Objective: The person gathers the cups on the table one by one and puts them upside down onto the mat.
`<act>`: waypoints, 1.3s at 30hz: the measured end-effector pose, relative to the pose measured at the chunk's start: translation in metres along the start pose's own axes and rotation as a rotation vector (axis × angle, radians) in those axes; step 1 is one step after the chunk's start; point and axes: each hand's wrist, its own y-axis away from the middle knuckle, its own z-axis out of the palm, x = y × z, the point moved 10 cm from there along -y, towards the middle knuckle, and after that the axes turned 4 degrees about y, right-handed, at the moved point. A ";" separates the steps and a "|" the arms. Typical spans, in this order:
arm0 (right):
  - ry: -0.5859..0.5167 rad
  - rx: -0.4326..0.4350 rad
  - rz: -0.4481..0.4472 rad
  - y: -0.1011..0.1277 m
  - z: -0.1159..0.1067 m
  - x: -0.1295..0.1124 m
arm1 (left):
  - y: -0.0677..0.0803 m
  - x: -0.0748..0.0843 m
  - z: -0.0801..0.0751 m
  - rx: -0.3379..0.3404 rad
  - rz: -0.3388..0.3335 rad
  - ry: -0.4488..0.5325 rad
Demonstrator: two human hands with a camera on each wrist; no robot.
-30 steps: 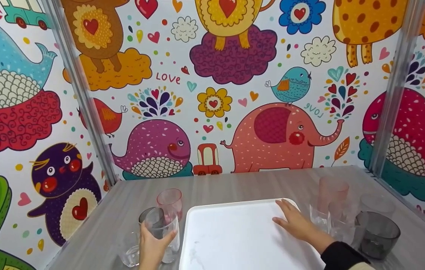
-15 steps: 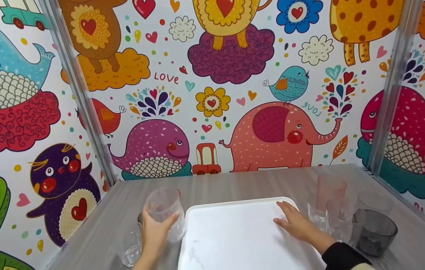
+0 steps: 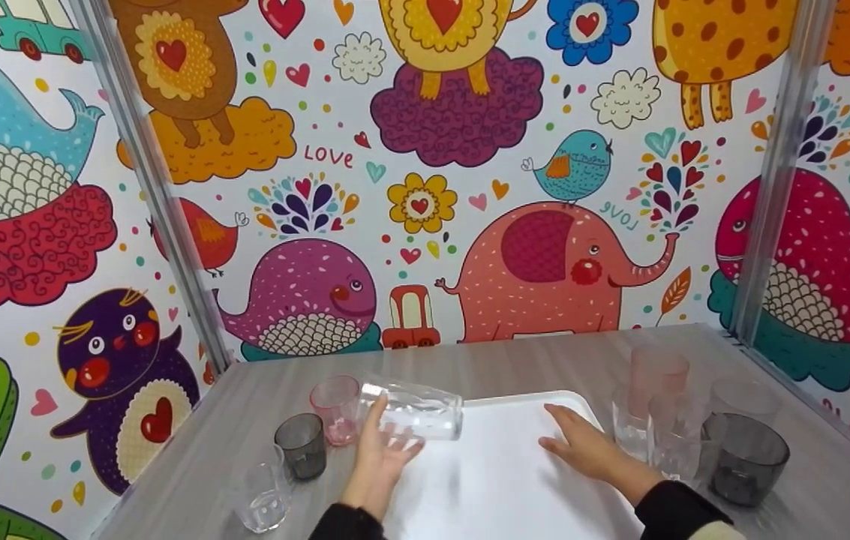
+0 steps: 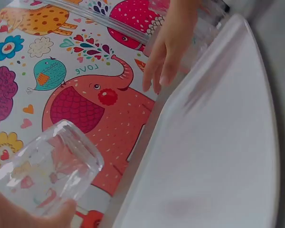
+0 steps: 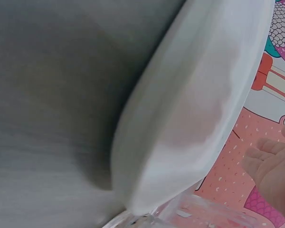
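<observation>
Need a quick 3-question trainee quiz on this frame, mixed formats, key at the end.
1. True or false: the left hand holds the clear glass upright.
2. Multiple choice: where does the right hand rest? A) on the dark cup B) flat on the white tray C) on the pink cup
3. Fill in: on the table left of the tray, the pink cup stands beside a small ____ cup.

Key:
1. False: the glass is tipped on its side above the tray's left edge, in the left hand's grip.
2. B
3. dark grey
</observation>
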 end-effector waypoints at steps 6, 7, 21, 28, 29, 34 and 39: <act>0.024 -0.025 0.007 -0.007 -0.003 -0.015 | -0.009 -0.035 0.012 -0.010 -0.061 0.097; 0.031 -0.025 -0.004 -0.009 -0.004 -0.020 | -0.010 -0.040 0.013 -0.012 -0.061 0.099; 0.123 0.023 -0.213 -0.037 -0.007 -0.095 | -0.005 -0.062 0.031 0.025 -0.029 0.011; 0.155 -0.029 -0.169 -0.042 0.003 -0.099 | -0.001 -0.066 0.034 0.020 -0.041 0.013; 0.155 -0.035 -0.162 -0.042 0.004 -0.099 | 0.000 -0.067 0.034 0.020 -0.042 0.017; 0.148 -0.036 -0.145 -0.042 0.004 -0.097 | 0.001 -0.069 0.036 0.014 -0.039 0.029; 0.198 0.012 -0.184 -0.039 0.001 -0.098 | 0.003 -0.073 0.039 -0.026 -0.067 0.022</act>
